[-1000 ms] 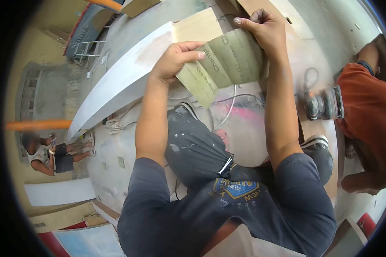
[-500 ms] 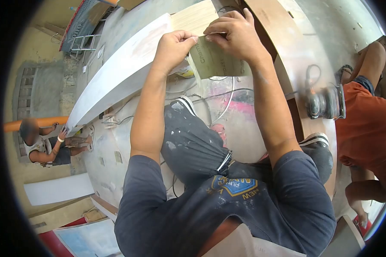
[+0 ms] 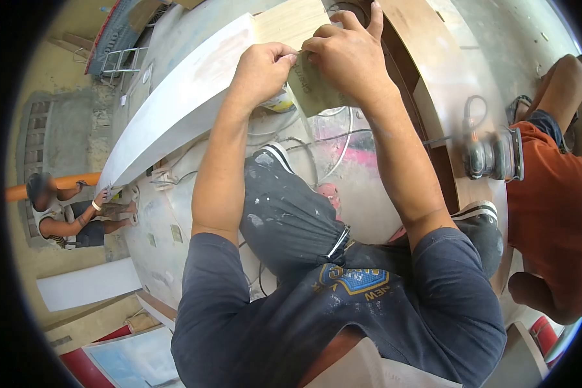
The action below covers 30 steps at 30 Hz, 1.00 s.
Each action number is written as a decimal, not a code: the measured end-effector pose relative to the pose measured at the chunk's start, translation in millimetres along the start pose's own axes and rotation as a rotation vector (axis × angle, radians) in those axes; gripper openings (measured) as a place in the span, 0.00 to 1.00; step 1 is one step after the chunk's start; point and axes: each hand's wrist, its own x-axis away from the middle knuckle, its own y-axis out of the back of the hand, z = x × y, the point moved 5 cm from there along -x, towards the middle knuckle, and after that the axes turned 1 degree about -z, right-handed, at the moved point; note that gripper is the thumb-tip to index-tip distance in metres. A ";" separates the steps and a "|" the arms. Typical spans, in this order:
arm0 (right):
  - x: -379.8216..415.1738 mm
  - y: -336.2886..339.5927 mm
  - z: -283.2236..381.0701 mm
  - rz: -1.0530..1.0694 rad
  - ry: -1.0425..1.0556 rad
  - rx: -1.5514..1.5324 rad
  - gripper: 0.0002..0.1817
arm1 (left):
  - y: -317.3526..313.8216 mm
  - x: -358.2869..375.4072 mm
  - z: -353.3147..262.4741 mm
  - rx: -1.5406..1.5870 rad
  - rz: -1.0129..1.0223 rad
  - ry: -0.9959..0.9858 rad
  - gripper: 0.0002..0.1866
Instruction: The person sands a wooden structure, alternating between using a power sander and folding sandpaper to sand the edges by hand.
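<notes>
A greenish-brown sheet of sandpaper [image 3: 320, 94] with printing on its back hangs between my two hands. My left hand [image 3: 262, 72] pinches its upper left edge between thumb and fingers. My right hand [image 3: 354, 61] grips the sheet farther right with its fingers bent, the little finger raised, and covers part of it. Just beyond both hands lies a long curved white panel [image 3: 181, 90] with a bare wooden section [image 3: 288, 22] at its near end.
On the right, a person in an orange shirt [image 3: 553, 226] sits near a sander [image 3: 488, 155] on a wooden board [image 3: 459, 84]. Another person [image 3: 71, 216] stands at the panel's far end. Cables [image 3: 304, 145] run over the floor, and a paint-smeared container [image 3: 279, 102] stands beneath the panel.
My right hand has shifted slightly left and turned over the sandpaper, so less of the sheet shows. My left hand keeps its pinch. The orange-shirted person's lower arm has moved.
</notes>
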 end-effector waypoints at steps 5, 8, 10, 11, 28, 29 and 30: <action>0.9 0.3 14.6 0.041 -0.002 -0.021 0.06 | 1.4 3.3 -9.7 -0.184 -0.053 -0.036 0.10; 2.0 -0.1 14.8 0.013 0.012 -0.079 0.05 | 3.8 5.1 -8.7 -0.132 -0.056 -0.061 0.09; 1.6 2.8 13.9 -0.027 0.048 -0.125 0.04 | 7.6 6.9 -10.1 -0.083 -0.008 -0.014 0.09; 1.4 3.7 12.9 -0.050 0.079 -0.163 0.03 | 9.2 8.0 -9.4 -0.058 0.017 0.012 0.09; 12.6 6.2 -63.2 0.566 -0.279 -0.876 0.06 | 23.8 24.5 -9.9 0.406 0.314 0.031 0.30; 14.1 4.0 -63.7 0.596 -0.310 -0.910 0.06 | 29.0 25.7 -9.9 0.386 0.309 0.042 0.30; 15.5 1.5 -64.4 0.624 -0.340 -0.944 0.06 | 32.7 26.9 -8.2 0.364 0.302 0.051 0.30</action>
